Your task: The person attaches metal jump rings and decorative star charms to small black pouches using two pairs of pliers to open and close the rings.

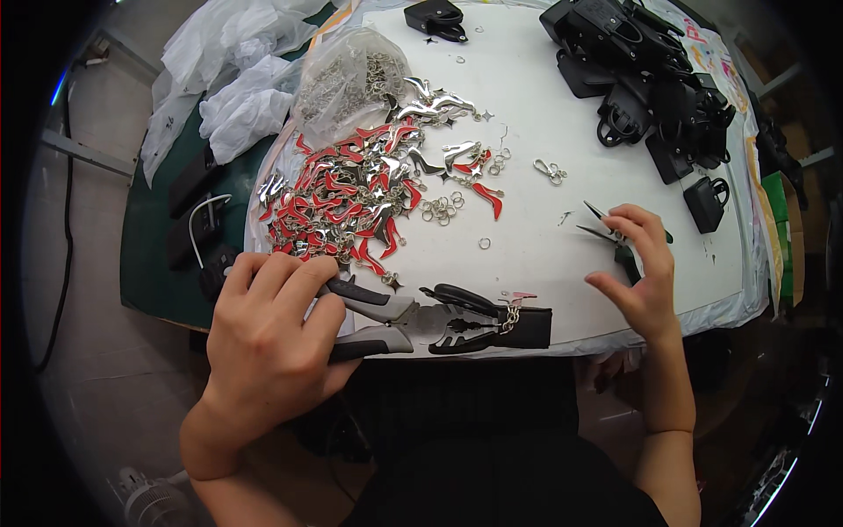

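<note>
My left hand (277, 325) is closed around the black-and-grey handles of a pair of pliers (391, 321). Its metal jaws reach over a small black leather bag (531, 328) with a black strap loop, lying at the table's front edge. A short silver chain (510, 318) with a pink-red piece lies on the bag by the jaw tips. My right hand (641, 268) is spread, thumb and fingers apart. Small needle-nose pliers (625, 256) with dark green handles lie under its fingers, their jaws apart; whether the fingertips touch them I cannot tell.
Red and silver high-heel shoe charms (342, 198) are heaped at the left, below a clear bag of metal rings (356, 83). Loose rings (442, 209) and a clasp (551, 170) lie mid-table. Black mini bags (628, 61) pile up far right; white plastic (241, 53) lies far left.
</note>
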`<state>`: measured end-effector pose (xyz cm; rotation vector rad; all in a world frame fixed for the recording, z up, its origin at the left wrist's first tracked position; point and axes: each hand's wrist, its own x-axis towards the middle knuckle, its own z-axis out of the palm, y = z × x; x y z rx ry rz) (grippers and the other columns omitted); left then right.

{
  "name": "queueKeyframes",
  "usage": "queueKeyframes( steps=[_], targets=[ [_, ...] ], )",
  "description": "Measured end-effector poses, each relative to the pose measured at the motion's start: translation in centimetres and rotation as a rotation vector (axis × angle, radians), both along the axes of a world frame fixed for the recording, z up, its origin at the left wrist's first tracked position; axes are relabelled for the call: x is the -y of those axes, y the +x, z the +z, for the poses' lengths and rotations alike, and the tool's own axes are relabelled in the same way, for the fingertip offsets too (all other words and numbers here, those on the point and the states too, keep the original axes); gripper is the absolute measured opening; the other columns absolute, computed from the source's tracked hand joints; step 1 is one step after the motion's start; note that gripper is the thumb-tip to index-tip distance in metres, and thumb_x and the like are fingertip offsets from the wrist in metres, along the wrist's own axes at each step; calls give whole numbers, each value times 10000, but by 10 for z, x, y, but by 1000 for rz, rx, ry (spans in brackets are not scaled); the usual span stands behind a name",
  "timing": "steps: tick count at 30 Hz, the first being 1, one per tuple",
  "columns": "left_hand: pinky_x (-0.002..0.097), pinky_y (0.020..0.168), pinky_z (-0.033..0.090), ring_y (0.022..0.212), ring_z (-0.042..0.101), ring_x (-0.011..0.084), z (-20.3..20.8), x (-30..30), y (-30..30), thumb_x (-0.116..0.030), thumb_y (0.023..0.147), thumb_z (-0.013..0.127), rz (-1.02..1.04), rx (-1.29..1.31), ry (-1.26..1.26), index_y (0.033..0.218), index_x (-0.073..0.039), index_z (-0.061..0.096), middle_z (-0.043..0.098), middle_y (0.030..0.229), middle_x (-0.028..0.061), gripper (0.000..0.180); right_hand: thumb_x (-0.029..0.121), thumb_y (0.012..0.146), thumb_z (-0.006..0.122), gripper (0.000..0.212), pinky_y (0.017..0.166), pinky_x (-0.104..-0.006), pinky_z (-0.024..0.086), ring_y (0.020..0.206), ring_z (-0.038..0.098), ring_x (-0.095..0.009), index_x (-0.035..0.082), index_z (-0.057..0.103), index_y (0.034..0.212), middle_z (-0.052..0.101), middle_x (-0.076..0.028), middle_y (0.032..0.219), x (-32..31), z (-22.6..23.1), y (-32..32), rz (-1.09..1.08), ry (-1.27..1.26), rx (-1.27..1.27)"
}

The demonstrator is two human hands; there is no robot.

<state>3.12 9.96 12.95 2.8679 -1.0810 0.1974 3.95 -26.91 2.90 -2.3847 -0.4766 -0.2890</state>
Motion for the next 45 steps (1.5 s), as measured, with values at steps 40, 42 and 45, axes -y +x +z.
queueKeyframes(
  steps=[40,42,45],
  targets=[
    [368,643,478,698,600,265,-14,-17,0,-588,543,859,3,227,-147,902,-1,667,647,837,92,715,251,724,824,604,679,-381,498,787,582,-294,-58,563,1173,601,-158,1009,-30,78,-34,403,-229,-193],
    [368,643,478,703,604,266,-14,-16,0,-584,543,862,3,229,-146,907,1,666,649,839,94,717,242,726,825,600,675,-382,499,785,582,-293,-57,563,1175,606,-159,1001,-30,74,-35,403,-182,-210],
    [370,655,478,719,612,269,-15,-16,0,-575,538,869,14,198,-157,916,-2,667,657,849,94,717,270,738,811,600,673,-381,499,788,582,-298,-66,564,1170,602,-161,1001,-30,77,-34,402,-251,-145]
  ],
)
